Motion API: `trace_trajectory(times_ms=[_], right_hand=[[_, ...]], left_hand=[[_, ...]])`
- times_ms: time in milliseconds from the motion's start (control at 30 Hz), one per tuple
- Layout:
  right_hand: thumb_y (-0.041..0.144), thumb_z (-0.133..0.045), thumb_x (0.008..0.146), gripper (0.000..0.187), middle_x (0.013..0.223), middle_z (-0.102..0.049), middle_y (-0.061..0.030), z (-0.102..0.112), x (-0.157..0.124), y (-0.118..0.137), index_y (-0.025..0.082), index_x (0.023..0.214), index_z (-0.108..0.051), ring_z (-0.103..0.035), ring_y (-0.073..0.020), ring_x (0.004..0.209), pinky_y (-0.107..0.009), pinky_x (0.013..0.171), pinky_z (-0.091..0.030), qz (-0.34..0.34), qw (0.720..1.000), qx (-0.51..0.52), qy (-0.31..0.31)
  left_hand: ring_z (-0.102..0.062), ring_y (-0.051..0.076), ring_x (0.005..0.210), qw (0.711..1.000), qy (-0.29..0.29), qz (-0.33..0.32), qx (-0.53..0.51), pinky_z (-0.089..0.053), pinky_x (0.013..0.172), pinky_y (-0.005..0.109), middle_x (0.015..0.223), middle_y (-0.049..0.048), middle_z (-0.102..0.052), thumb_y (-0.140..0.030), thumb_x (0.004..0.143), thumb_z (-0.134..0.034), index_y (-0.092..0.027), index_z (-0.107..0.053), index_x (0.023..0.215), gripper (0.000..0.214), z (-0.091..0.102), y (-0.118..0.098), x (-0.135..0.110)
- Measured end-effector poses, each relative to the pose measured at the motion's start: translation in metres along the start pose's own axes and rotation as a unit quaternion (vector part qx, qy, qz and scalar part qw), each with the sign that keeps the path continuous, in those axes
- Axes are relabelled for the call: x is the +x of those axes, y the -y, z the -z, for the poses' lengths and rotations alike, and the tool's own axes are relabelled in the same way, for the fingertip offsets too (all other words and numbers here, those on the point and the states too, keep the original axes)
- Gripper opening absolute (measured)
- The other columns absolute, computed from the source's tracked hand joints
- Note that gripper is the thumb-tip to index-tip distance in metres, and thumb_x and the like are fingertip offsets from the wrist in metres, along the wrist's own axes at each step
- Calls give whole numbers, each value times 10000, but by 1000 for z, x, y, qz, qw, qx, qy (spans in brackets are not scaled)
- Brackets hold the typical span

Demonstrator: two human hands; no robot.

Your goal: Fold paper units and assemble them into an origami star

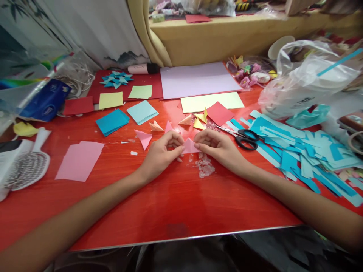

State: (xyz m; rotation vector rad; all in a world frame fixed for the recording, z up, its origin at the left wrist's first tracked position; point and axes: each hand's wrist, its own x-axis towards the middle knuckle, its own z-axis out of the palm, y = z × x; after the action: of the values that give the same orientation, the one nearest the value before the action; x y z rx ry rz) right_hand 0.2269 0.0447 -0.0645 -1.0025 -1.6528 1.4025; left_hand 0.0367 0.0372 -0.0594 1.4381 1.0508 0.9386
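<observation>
Between my two hands is a small piece of pink paper [190, 146], folded to a point at the top. My left hand [166, 148] pinches its left edge between thumb and curled fingers. On the other side my right hand [212, 144] pinches the right edge. Just beyond them lie small folded paper pieces: a pink one [143, 139], an orange one [155, 126] and a yellow one [200, 120]. Black-handled scissors [246, 138] rest right of my right hand, near a red paper square [219, 113].
Pink sheets [81, 160] and a hairbrush [31, 170] lie at left. Blue squares [112, 122] sit behind them. Blue paper strips [306, 151] pile up at right, below a plastic bag [306, 83]. Lilac paper [198, 79] lies at the back. The table edge [181, 238] is nearest me.
</observation>
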Motion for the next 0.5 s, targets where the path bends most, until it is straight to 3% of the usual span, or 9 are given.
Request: trace_trajectory(times_ms=[267, 500], right_hand=[[206, -546, 846, 40, 651, -514, 36, 1, 1, -1, 188, 881, -540, -513, -80, 548, -227, 523, -394, 3, 1000, -18, -10], [216, -583, 826, 53, 727, -597, 23, 0, 2, 4, 183, 858, -611, -544, -70, 549, -220, 537, -427, -9, 999, 23, -36]], left_hand=[[-585, 76, 578, 999, -12, 22, -20, -543, 552, 197, 698, -27, -560, -183, 761, -605, -149, -564, 814, 75, 0, -4, 2], [-605, 74, 575, 997, -13, 34, -63, -553, 574, 197, 737, -22, -600, -179, 751, -627, -150, -606, 811, 70, 2, -3, 3]])
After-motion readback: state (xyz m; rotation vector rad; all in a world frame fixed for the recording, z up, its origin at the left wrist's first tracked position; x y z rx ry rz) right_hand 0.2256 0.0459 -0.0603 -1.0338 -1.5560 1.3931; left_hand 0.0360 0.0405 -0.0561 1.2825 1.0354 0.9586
